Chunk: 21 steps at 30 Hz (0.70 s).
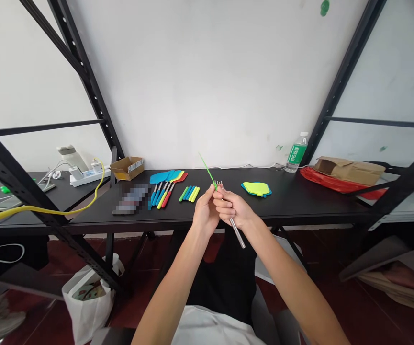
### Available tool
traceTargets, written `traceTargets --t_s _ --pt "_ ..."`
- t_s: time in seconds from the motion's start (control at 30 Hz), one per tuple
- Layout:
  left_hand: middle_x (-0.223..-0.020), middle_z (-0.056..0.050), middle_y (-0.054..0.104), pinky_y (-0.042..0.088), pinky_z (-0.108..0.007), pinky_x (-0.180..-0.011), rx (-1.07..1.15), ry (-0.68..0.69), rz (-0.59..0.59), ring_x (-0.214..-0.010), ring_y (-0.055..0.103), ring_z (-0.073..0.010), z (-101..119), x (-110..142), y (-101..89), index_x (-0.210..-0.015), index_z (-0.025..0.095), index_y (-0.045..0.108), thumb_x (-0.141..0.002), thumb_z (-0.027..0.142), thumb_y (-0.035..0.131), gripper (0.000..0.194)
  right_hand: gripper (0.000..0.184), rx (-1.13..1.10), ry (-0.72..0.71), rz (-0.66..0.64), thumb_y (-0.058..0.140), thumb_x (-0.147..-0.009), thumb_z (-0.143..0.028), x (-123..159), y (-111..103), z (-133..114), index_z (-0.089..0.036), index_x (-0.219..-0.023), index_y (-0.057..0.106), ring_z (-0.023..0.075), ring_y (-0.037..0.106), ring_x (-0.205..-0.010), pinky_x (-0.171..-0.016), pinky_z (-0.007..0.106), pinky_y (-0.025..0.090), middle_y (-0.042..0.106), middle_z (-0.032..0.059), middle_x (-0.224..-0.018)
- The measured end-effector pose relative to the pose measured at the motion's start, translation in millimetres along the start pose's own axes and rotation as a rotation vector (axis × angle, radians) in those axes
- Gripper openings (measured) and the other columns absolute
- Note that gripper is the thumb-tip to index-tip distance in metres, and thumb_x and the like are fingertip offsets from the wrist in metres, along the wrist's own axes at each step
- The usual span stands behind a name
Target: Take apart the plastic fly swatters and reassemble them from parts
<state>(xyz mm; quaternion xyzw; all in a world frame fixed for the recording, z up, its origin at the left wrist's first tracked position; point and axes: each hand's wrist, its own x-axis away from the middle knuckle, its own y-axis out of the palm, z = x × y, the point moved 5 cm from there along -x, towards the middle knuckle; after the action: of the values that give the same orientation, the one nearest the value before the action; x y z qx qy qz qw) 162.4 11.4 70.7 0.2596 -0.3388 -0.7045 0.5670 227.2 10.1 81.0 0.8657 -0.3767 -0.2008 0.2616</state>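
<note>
In front of the desk's edge, my two hands are together in the middle of the view. My left hand (207, 211) is closed, pinching a thin green spatula head (206, 166) seen edge-on, which points up and to the left. The fingers of my right hand (233, 206) wrap round a metal spatula shaft (237, 233), its lower end sticking out below the palm. Small metal prongs (218, 183) show just above my fingertips, beside the green piece. Fingers hide where the green piece and the metal meet.
On the black desk (296, 206) lie assembled spatulas (167, 187), loose coloured handles (189, 193) and stacked spatula heads (256, 188). Around them are a cardboard box (127, 167), a pixelated item (131, 199), a water bottle (296, 153) and a brown paper package (348, 170).
</note>
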Motion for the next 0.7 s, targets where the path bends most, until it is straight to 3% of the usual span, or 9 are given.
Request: traceTargets --t_s 0.17,0.27,0.43,0.5,0.6,0.7 --pt "-0.061 0.002 0.058 0.041 -0.022 -0.046 -0.091 0.066 0.096 -0.050 0.055 -0.0095 1.2 -12.1 -1.2 -0.063 0.016 0.055 -0.077 0.037 0.076 0.033 0.038 0.161 -0.169 0.147 0.071 -0.084 -0.048 -6.3 -9.5 -3.2 -0.018 -0.074 0.050 0.0015 0.019 -0.033 -0.030 0.014 0.017 0.036 -0.0118 -0.047" --pt "-0.052 0.006 0.049 0.036 -0.021 -0.044 -0.127 0.185 0.095 -0.044 0.047 -0.0064 7.7 -22.5 0.3 -0.056 0.017 0.048 -0.067 0.033 0.084 0.041 0.040 0.250 -0.235 0.240 0.070 -0.082 -0.053 -5.6 -17.5 -4.2 -0.018 -0.075 0.051 0.0016 0.023 -0.033 -0.032 0.014 0.017 0.038 -0.0111 -0.048" --pt "-0.064 0.006 0.055 0.039 -0.018 -0.052 -0.114 0.445 0.224 -0.054 0.051 -0.0039 39.5 -43.5 5.4 -0.072 0.016 0.058 -0.059 0.026 0.088 0.034 0.041 0.344 -0.214 0.303 0.068 -0.083 -0.055 -6.8 -26.7 -0.1 -0.018 -0.075 0.053 0.0023 0.023 -0.033 -0.033 0.015 0.016 0.038 -0.0105 -0.048" --pt "-0.070 0.005 0.059 0.039 -0.018 -0.053 -0.206 0.440 0.233 -0.056 0.053 -0.0041 48.9 -56.0 13.9 -0.079 0.016 0.060 -0.061 0.025 0.086 0.033 0.039 0.327 -0.191 0.325 0.067 -0.084 -0.053 -7.9 -30.2 -3.5 -0.018 -0.075 0.053 0.0025 0.023 -0.033 -0.033 0.016 0.015 0.038 -0.0103 -0.047" --pt "-0.076 0.002 0.064 0.037 -0.019 -0.051 -0.434 0.379 0.187 -0.057 0.056 -0.0058 47.4 -77.2 29.5 -0.090 0.017 0.061 -0.063 0.023 0.083 0.035 0.032 0.235 -0.221 0.367 0.067 -0.086 -0.045 0.6 -35.3 -28.7 -0.018 -0.076 0.055 0.0028 0.023 -0.032 -0.032 0.015 0.016 0.038 -0.0107 -0.046" --pt "-0.079 -0.001 0.068 0.038 -0.020 -0.051 -0.670 0.292 0.177 -0.060 0.061 -0.0094 22.5 -96.2 39.1 -0.103 0.017 0.058 -0.065 0.022 0.080 0.044 0.024 0.145 -0.371 0.409 0.065 -0.090 -0.037 34.0 -40.5 -78.3 -0.017 -0.078 0.056 0.0027 0.021 -0.032 -0.031 0.015 0.016 0.035 -0.0112 -0.046"
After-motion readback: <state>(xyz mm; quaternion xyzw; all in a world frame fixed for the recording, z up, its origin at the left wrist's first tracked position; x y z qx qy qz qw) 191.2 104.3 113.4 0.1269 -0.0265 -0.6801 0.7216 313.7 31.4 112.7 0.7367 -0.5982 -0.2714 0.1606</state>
